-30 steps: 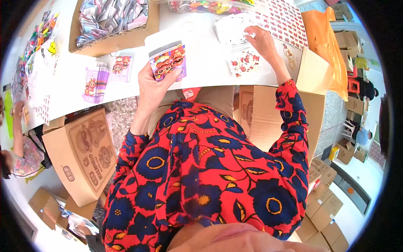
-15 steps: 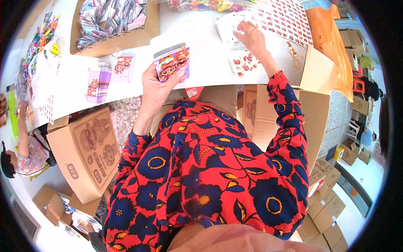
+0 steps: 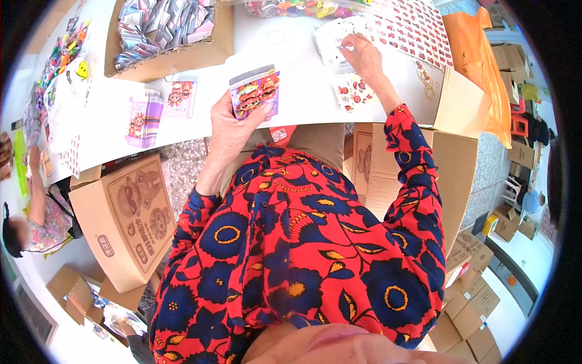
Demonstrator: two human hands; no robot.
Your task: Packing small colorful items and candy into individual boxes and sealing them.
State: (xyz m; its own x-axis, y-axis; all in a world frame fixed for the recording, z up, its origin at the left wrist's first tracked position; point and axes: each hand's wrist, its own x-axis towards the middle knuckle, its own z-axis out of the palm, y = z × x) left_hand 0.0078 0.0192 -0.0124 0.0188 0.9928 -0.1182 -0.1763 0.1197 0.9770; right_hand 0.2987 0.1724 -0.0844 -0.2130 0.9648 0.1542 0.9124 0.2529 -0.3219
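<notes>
In my left hand (image 3: 230,128) is a small colourful printed packet (image 3: 254,94), purple with red cartoon figures, held upright with the thumb across its front. Its top edge looks parted, with a silvery grey inside. My right hand (image 3: 365,59) is over a pile of small clear-and-white sticker sheets (image 3: 330,39). The thumb and fingertips are drawn together at the pile's right side; whatever is between them is too small to make out. Just below lies another group of sheets with red figures (image 3: 353,93).
A carton of many silvery packets (image 3: 167,27) stands at back left. Nearer are a stack of purple packets (image 3: 144,118) and a flat printed card (image 3: 180,98). Rubber bands (image 3: 424,79), a large sticker sheet (image 3: 418,33) and an orange bag (image 3: 479,73) are right. A person (image 3: 45,227) works far left.
The packet in my left hand has shifted slightly right and tilted. My right hand stays by the sticker pile, its fingers barely moved. The whole view has shifted a little.
</notes>
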